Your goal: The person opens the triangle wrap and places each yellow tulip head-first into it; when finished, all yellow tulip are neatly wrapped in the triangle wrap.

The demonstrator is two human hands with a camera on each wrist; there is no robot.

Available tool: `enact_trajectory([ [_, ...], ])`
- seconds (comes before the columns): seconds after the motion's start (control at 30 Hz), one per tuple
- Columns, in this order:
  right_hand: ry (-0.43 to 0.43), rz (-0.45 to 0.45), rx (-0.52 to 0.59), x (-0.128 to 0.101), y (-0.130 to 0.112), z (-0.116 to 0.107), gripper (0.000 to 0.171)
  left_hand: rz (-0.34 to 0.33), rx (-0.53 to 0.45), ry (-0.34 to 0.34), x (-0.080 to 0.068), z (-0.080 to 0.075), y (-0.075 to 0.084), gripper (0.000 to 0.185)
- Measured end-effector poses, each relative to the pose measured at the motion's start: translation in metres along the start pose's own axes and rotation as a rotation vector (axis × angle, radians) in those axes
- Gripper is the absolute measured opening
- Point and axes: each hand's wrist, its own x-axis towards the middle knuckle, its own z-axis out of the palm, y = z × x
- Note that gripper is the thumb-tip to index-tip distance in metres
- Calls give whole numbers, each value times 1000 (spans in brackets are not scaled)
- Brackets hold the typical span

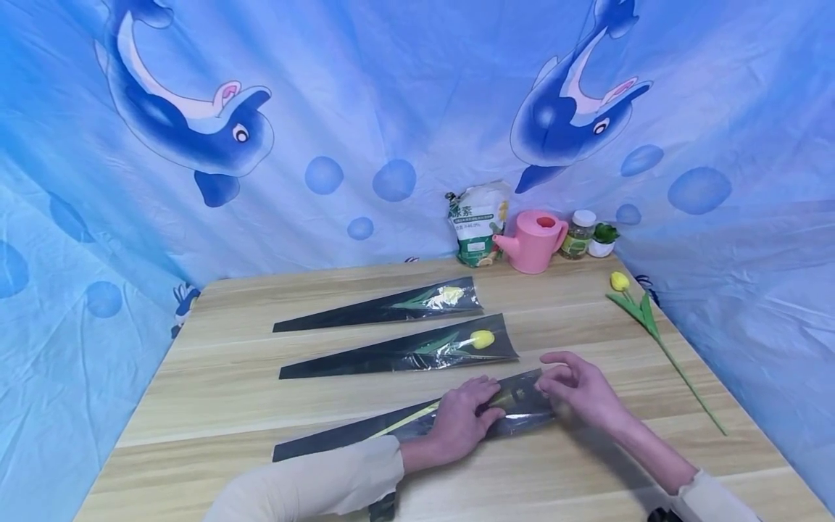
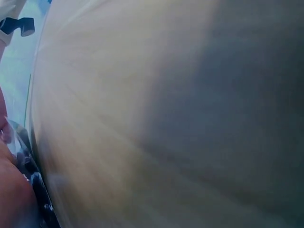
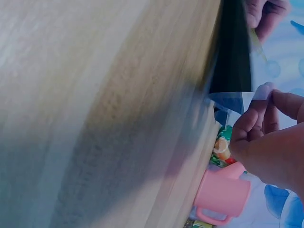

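My left hand (image 1: 459,420) rests on the nearest black flower sleeve (image 1: 339,435), which lies slantwise on the table and shows a yellow-green stripe. At the sleeve's wide right end, my right hand (image 1: 583,395) pinches the edge of its clear film between thumb and forefinger. The right wrist view shows these fingertips (image 3: 266,90) on the film, beside the sleeve's dark back. Behind lie two more black sleeves, the middle one (image 1: 352,366) holding a yellow tulip (image 1: 483,339) and the far one (image 1: 339,315) another.
A loose yellow tulip (image 1: 619,281) with a long green stem lies along the table's right side. At the back stand a white-and-green bag (image 1: 479,225), a pink watering can (image 1: 533,243), a white-lidded jar (image 1: 577,235) and a small potted plant (image 1: 603,239). A blue dolphin-print curtain surrounds the table.
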Motion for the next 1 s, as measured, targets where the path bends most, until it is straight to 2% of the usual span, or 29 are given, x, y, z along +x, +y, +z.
enact_trajectory([
  [0.13,-19,3,40,1,1,0,54,-25,-24,-14,-1,-2,-1,40],
  [0.33,-41,-21,44,3,2,-1,53,-64,-111,-4,0,-3,-4,38],
  [0.47,-57,-48,28,4,2,-7,51,-58,-152,10,1,-3,-7,35],
  [0.57,-34,-44,-4,7,1,-18,47,-51,-157,12,2,-3,-9,33],
  [0.67,25,-35,-60,14,4,-40,44,-43,-149,11,4,-4,-9,32],
  [0.77,115,-54,-120,24,11,-71,41,-47,-152,5,5,-5,-9,32],
  [0.9,261,-74,-264,38,29,-118,38,-62,-153,-19,4,-5,-10,31],
  [1.0,341,-48,-389,46,44,-151,39,-62,-146,-29,3,-5,-11,31],
])
